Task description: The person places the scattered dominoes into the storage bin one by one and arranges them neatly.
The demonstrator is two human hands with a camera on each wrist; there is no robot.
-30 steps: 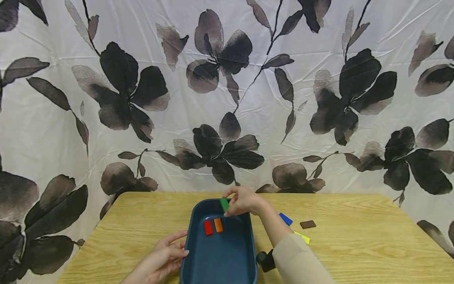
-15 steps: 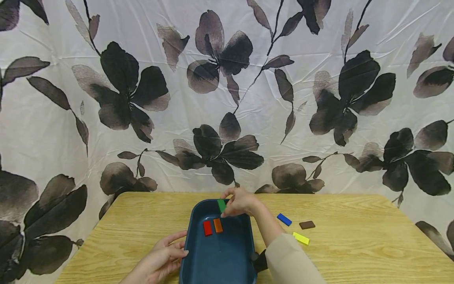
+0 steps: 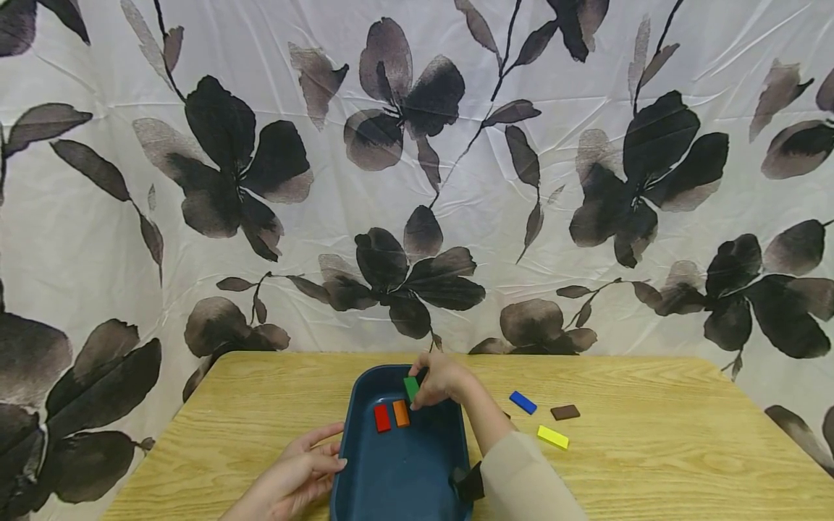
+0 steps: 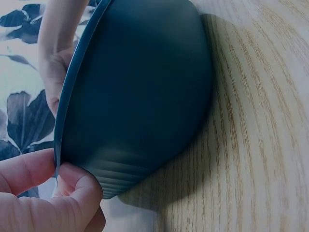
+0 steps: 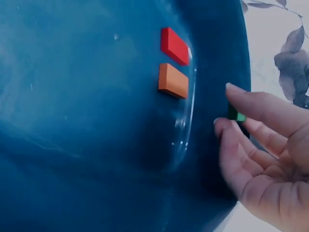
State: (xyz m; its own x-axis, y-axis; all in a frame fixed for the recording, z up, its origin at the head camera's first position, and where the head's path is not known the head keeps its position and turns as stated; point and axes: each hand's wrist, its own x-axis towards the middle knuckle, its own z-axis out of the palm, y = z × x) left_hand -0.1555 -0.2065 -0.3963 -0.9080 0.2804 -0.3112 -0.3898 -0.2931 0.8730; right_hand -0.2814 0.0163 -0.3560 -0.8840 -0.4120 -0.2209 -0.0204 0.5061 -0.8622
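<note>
A deep dark-blue plastic tray (image 3: 404,477) stands on the table. My left hand (image 3: 296,467) pinches its left rim; the left wrist view shows thumb and fingers (image 4: 79,186) on either side of the rim. My right hand (image 3: 443,380) reaches over the far end of the tray and pinches a green block (image 3: 411,388) between thumb and fingers. In the right wrist view most of the green block (image 5: 235,114) is hidden by the fingers. A red block (image 3: 382,418) and an orange block (image 3: 400,413) lie side by side on the tray floor, near the green one.
To the right of the tray, a blue block (image 3: 523,402), a brown block (image 3: 565,412) and a yellow block (image 3: 552,437) lie on the wooden table (image 3: 651,449). A flowered curtain (image 3: 417,181) hangs behind the table. A black wrist device (image 3: 470,483) overlaps the tray's right rim.
My right hand has shifted slightly nearer and lower with the green block. The right sleeve has moved left, uncovering the blue and yellow blocks fully. My left hand has stayed put.
</note>
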